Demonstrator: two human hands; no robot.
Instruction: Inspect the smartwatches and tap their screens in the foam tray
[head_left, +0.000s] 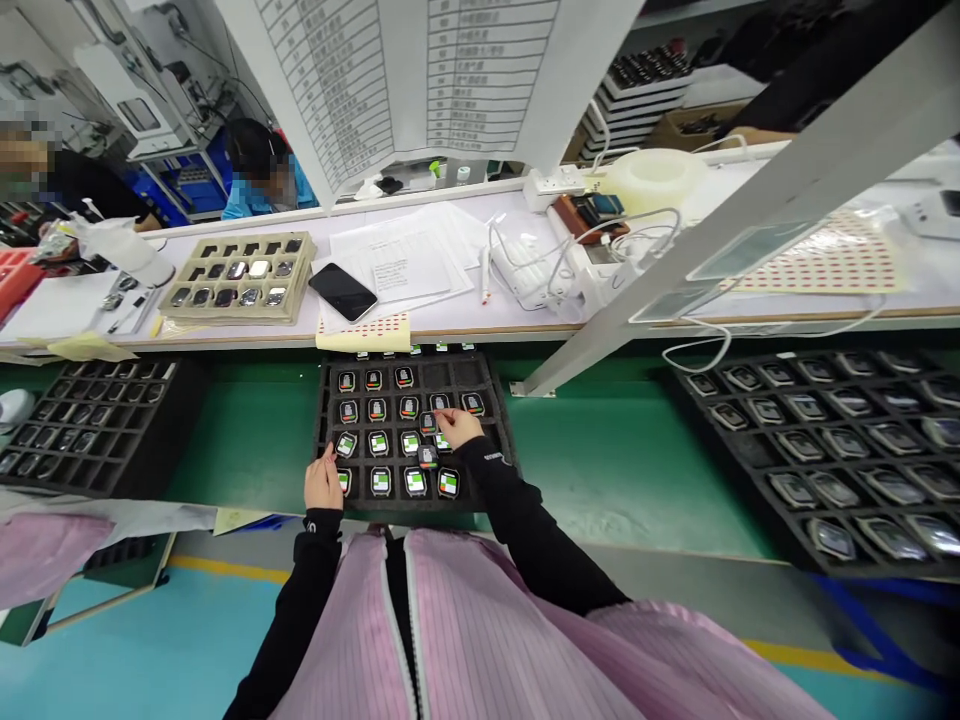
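A black foam tray lies on the green belt in front of me, its pockets filled with several small watch bodies whose screens are lit. My left hand rests at the tray's front left corner, fingers curled against its edge. My right hand is over the tray's right middle, its fingers pinched on a small watch body near the second row. Another watch body sits just below that hand. Black sleeves and a pink striped smock cover my arms.
A black tray with empty pockets lies left on the belt; a large tray of watch bodies lies right. The white shelf behind carries a beige tray, a phone, papers, cables. A slanted metal post crosses right. Two people sit beyond.
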